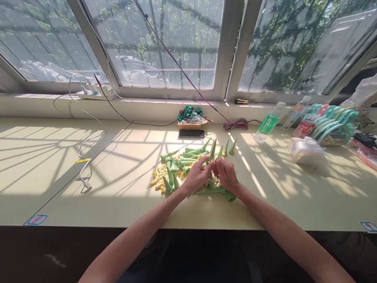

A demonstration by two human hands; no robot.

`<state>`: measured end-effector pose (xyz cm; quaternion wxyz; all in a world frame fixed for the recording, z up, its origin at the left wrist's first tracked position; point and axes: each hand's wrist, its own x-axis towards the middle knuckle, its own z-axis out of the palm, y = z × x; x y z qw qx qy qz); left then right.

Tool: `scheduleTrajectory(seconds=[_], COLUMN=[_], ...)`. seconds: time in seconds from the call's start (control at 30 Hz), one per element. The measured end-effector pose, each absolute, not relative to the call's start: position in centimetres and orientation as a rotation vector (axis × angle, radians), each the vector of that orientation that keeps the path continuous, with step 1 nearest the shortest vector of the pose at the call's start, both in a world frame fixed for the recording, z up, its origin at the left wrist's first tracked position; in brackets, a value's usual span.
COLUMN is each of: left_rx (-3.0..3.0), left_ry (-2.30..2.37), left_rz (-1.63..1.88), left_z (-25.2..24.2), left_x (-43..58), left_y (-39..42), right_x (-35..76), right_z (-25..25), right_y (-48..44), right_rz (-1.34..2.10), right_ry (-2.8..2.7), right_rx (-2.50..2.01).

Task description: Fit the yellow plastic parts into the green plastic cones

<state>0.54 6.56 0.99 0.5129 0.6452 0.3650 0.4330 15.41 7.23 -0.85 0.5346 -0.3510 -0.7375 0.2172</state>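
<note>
Green cones (170, 164) and small yellow pieces (159, 175) lie in a mixed pile on the pale table. My left hand (199, 173) is over the pile, its thumb and index finger reaching toward my right hand (226, 173). The right fingers are curled together, and the fingertips of both hands meet among the cones. Whatever is between them is too small or hidden to name. Just beyond the fingers a green cone (212, 150) points upward. Two more cones stand at the back right, one of them (232, 147) the farthest right.
A black phone (191, 134) lies in front of a small box (190, 126) with green material. To the right are a green-labelled bottle (267, 124), a plastic-wrapped stack (306, 151) and teal hangers (335, 125). A white cable (85, 167) lies on the left.
</note>
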Motion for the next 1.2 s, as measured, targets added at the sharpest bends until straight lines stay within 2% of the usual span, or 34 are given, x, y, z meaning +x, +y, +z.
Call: scheduleTrajectory(seconds=[0.17, 0.37, 0.5, 1.2], left_rx=[1.573, 1.596, 1.622, 1.617], left_ry=[0.871, 0.851, 0.829, 0.823], left_rz=[1.0, 0.995, 0.984, 1.004], left_z=[0.91, 0.67, 0.64, 0.56], left_x=[0.56, 0.54, 0.57, 0.87], left_y=[6.41, 6.34, 6.27, 6.04], right_x=[15.41, 15.24, 15.4, 15.36], right_z=[-0.86, -0.63, -0.37, -0.46], right_y=[7.18, 7.43, 7.73, 7.81], right_rz=[0.447, 0.613, 0.6, 0.568], right_ry=[-1.656, -1.397, -1.323, -1.558], right_rx=[-0.917, -0.917, -0.917, -0.87])
